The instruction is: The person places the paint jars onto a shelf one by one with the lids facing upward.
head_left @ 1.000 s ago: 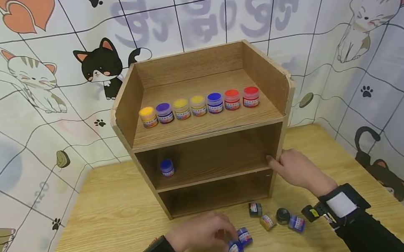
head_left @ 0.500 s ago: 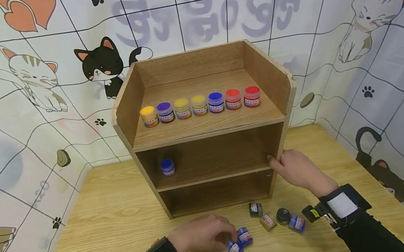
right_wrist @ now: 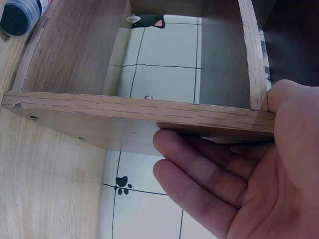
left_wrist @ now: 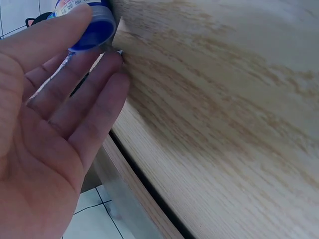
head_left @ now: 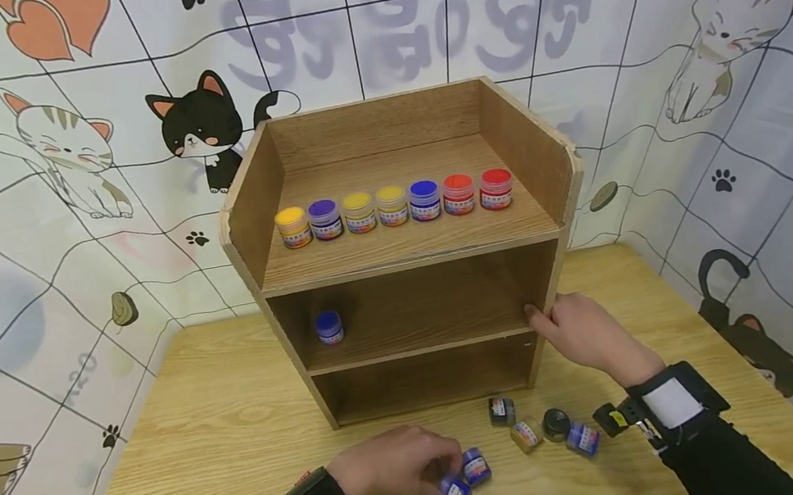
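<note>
My left hand (head_left: pixel 397 466) is low over the table in the head view, holding a small blue paint jar (head_left: pixel 456 494). In the left wrist view the thumb lies across this paint jar (left_wrist: pixel 94 30), with fingers behind it. A second blue paint jar (head_left: pixel 476 466) lies right beside it. My right hand (head_left: pixel 589 335) grips the right side panel of a wooden shelf (head_left: pixel 413 262). In the right wrist view, the thumb of my right hand (right_wrist: pixel 239 174) is on the inner side and the fingers lie along the outer face.
Several paint jars with yellow, purple, blue and red lids (head_left: pixel 393 206) line the top shelf. One blue jar (head_left: pixel 329 328) stands on the middle shelf's left. Near the shelf's front right lie a black jar (head_left: pixel 502 411), a yellow jar (head_left: pixel 527 434), a black-lidded jar (head_left: pixel 556 424) and a blue jar (head_left: pixel 583 439).
The two blue jars by my left hand have shifted slightly left, and the held one has turned a little. My right hand stays on the shelf's side panel.
</note>
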Demonstrator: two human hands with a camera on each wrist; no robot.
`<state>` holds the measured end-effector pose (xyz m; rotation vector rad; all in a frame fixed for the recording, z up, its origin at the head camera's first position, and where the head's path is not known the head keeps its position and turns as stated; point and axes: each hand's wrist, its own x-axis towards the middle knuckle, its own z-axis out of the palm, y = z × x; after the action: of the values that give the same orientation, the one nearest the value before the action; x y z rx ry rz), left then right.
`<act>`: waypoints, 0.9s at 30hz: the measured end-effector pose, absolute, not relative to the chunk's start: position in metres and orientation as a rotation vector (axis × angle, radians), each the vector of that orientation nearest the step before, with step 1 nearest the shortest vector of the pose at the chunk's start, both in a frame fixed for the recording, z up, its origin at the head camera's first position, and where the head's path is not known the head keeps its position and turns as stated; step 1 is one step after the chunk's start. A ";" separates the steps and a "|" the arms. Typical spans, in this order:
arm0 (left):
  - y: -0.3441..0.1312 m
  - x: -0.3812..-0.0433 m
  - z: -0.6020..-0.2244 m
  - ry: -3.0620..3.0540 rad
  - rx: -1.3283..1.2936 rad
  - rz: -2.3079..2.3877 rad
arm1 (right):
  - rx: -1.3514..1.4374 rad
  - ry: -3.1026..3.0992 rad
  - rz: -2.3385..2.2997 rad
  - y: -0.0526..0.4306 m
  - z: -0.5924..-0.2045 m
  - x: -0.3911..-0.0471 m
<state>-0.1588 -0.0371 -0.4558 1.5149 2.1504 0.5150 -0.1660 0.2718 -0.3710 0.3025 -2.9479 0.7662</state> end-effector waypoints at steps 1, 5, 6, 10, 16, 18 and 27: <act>-0.038 -0.159 -0.456 2.155 1.512 0.508 | 0.304 -2.950 0.767 0.272 -0.371 -0.166; -0.039 -0.158 -0.456 2.176 1.516 0.489 | 0.306 -2.945 0.767 0.272 -0.371 -0.167; -0.040 -0.158 -0.456 2.177 1.517 0.497 | 0.305 -2.945 0.765 0.272 -0.372 -0.167; -0.041 -0.158 -0.456 2.170 1.517 0.553 | 0.309 -2.938 0.751 0.273 -0.373 -0.168; -0.044 -0.160 -0.455 2.168 1.506 0.596 | 0.324 -2.928 0.740 0.272 -0.373 -0.169; -0.045 -0.160 -0.455 2.164 1.501 0.609 | 0.328 -2.928 0.739 0.272 -0.373 -0.169; -0.045 -0.164 -0.455 2.142 1.428 0.633 | 0.331 -2.928 0.740 0.273 -0.373 -0.169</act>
<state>-0.1642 -0.0450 -0.4551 1.4283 2.1421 0.6325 -0.1687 0.2727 -0.3734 0.3307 -2.9276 0.7404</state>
